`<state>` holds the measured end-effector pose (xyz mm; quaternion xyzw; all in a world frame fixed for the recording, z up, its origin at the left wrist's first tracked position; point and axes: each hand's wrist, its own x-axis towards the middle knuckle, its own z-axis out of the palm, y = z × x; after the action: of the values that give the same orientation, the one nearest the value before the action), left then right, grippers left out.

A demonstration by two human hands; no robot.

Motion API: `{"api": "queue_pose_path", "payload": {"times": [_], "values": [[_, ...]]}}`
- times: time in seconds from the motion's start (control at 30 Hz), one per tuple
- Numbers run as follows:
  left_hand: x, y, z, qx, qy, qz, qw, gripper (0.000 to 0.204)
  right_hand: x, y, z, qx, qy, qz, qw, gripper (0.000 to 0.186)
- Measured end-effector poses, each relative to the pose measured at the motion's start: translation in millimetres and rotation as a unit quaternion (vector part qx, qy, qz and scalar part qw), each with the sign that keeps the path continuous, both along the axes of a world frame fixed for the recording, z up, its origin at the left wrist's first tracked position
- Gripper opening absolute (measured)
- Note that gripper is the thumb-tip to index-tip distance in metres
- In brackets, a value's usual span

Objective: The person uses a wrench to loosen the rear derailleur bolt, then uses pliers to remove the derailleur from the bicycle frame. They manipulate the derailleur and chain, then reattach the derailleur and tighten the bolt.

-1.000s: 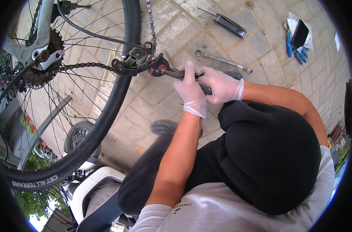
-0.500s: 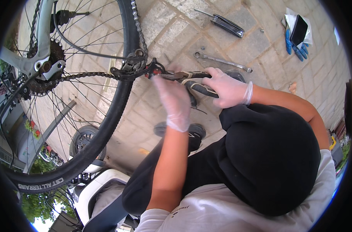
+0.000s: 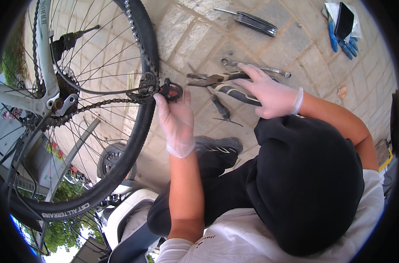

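A bicycle rear wheel stands at the left, its chain running to a black and red derailleur pulley beside the tyre. My left hand, in a thin white glove, reaches up with its fingertips on that pulley. My right hand, gloved the same way, grips the black and grey handles of pliers. The pliers' jaws point left and stop just short of the pulley, touching nothing.
On the stone paving lie a combination wrench, a folding hex key set, a small dark tool, and blue gloves with a phone. A grey shoe is below my hands. The cassette sits far left.
The pliers have drawn back to the right, off the derailleur. My left hand left the pliers, dropped lower, and now touches the pulley with its fingertips.
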<state>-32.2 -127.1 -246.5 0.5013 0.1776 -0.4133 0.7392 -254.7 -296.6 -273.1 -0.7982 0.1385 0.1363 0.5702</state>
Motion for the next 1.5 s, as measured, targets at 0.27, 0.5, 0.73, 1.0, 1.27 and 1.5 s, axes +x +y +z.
{"api": "queue_pose_path", "payload": {"times": [0.27,0.5,0.73,1.0,1.27,1.5], "values": [[-1.5,2.4,0.0,0.001,-0.027,-0.012,1.0,0.032,31.8,-14.0,11.5,0.022,-0.004,0.054,0.998,0.081],[-3.6,0.7,-3.0,-0.002,-0.032,-0.011,0.999,0.034,33.4,-25.0,18.4,-0.002,-0.024,0.064,0.998,0.076],[-1.4,2.1,-2.4,-0.01,-0.024,0.0,1.0,0.033,42.0,-15.2,23.9,-0.008,-0.02,0.044,0.999,0.055],[-2.2,0.9,-5.5,-0.011,-0.028,-0.006,1.0,0.032,35.7,2.5,18.7,0.065,-0.02,0.01,0.998,0.041],[-2.5,2.1,-6.5,-0.003,-0.031,-0.018,0.999,0.033,37.0,-6.5,10.6,-0.012,-0.056,0.032,0.998,0.073],[-1.8,3.0,-3.0,-0.021,-0.041,-0.041,0.998,0.035,12.0,-16.2,10.3,0.066,-0.012,0.023,0.997,0.079]]}}
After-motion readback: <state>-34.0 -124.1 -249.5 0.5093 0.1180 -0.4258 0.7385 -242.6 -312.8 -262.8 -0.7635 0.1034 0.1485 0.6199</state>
